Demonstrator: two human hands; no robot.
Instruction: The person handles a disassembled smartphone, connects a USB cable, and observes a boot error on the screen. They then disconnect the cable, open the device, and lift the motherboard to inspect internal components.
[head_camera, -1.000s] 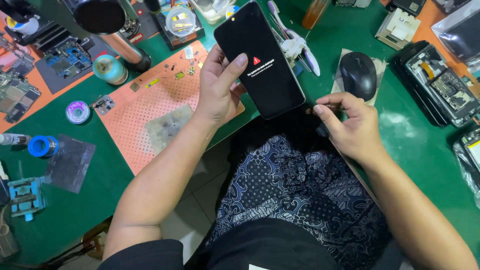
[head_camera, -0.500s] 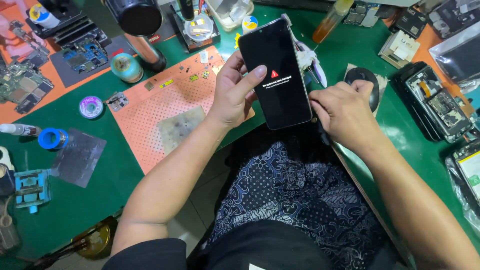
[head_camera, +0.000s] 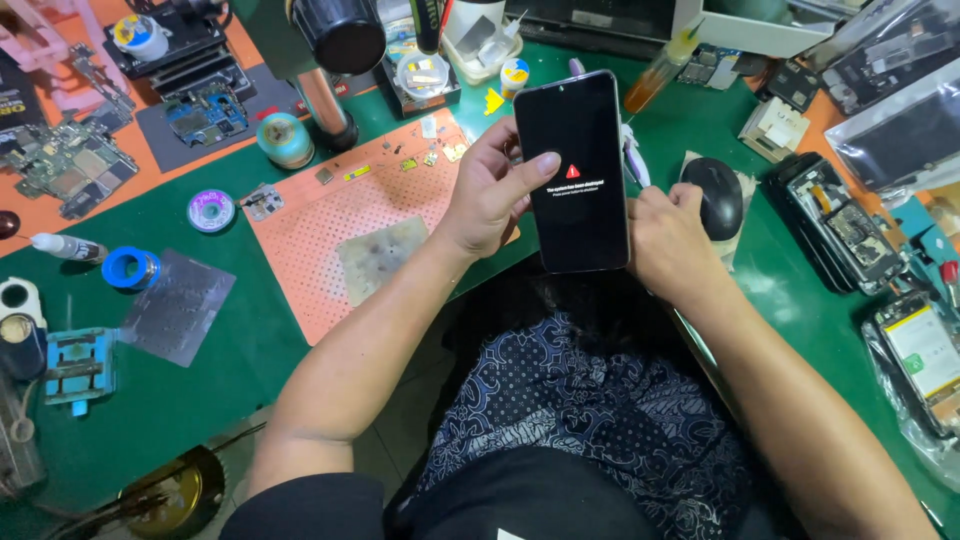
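Glossy black glass fronts the smartphone (head_camera: 578, 170), which you hold upright above the bench edge, its long axis running away from you and a small red warning triangle lit on its dark screen. Your left hand (head_camera: 490, 195) is clamped on its left edge, thumb laid across the glass, so the phone lies to the right of that grip. Your right hand (head_camera: 672, 240) is curled against the lower right edge (whether its fingers truly pinch the frame, you cannot tell). Both hands are about equally near. Below lies a perforated orange silicone mat (head_camera: 320, 225) on the green table cover (head_camera: 240, 350); a matte black mouse (head_camera: 718, 197) sits just right of your right hand.
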